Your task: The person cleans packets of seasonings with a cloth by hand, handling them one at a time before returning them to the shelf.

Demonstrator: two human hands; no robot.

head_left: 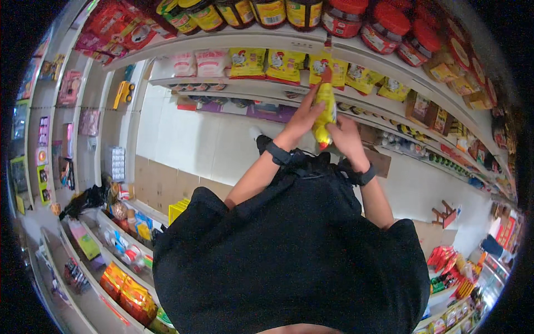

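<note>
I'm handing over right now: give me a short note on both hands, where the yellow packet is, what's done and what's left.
Left hand: gripping the upper part of the yellow packet, fingers wrapped on it.
Right hand: on the packet's lower end.
Packet: upright, held in the air in front of the shelf with matching yellow packets; jars on the shelf above.
Done: packet in hand, off any shelf.
Left: it is not resting anywhere yet; probably needs placing.
</note>
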